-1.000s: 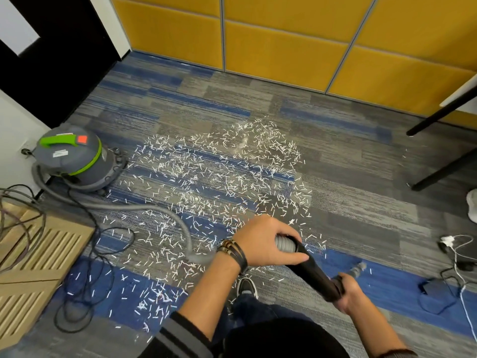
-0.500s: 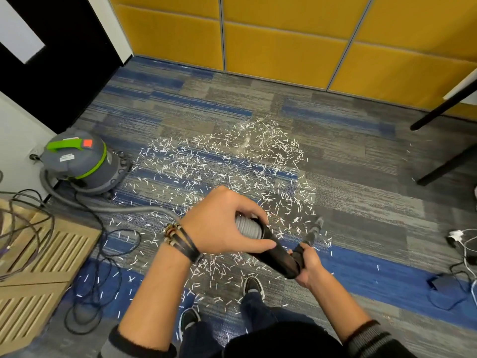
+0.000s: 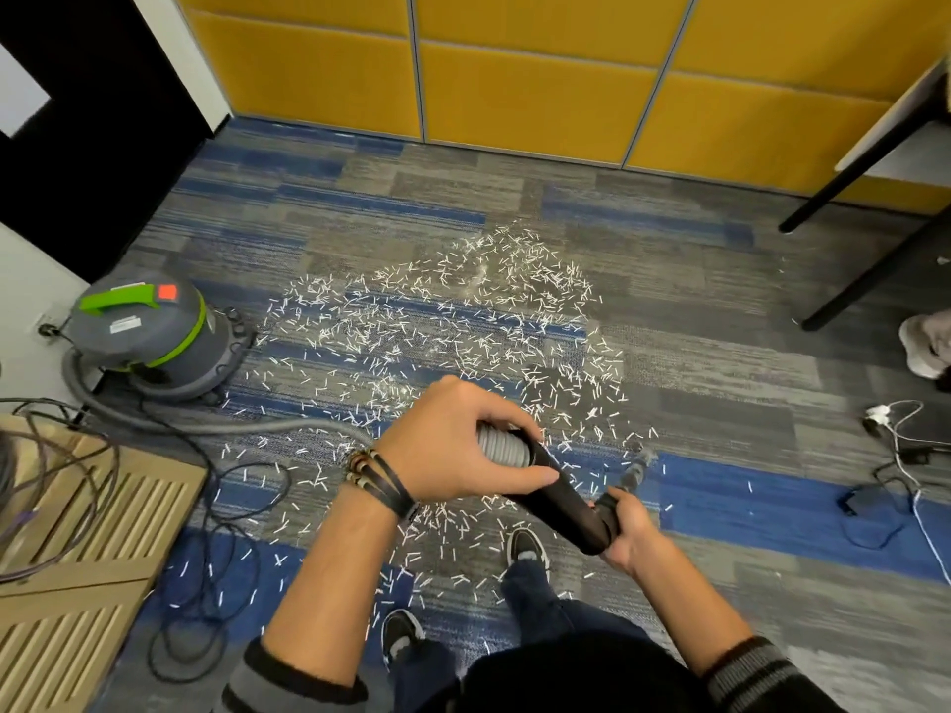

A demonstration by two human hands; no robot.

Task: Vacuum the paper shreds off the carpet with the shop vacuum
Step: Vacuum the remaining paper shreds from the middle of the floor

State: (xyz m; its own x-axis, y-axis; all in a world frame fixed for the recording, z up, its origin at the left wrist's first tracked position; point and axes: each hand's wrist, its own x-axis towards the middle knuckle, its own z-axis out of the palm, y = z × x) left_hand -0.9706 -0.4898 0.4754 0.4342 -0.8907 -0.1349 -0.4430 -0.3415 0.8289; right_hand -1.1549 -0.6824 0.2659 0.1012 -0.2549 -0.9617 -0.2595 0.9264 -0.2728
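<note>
Since a second ago the black wand (image 3: 561, 506) has swung left toward the paper shreds (image 3: 437, 321): your left hand (image 3: 453, 445) curls round its grey hose cuff (image 3: 502, 447), your right hand (image 3: 625, 532) grips its bend, with the nozzle (image 3: 638, 468) at the shreds' edge on the carpet (image 3: 720, 352) and the shop vacuum (image 3: 149, 337) far left.

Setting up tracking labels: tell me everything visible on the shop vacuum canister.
The shop vacuum canister is a squat grey drum, plastic by its look, with a green handle on top, a green band round the lid, an orange-red patch and a white label. It stands upright on the carpet at the left, beside the white wall. A grey hose curls out from its base.
</note>
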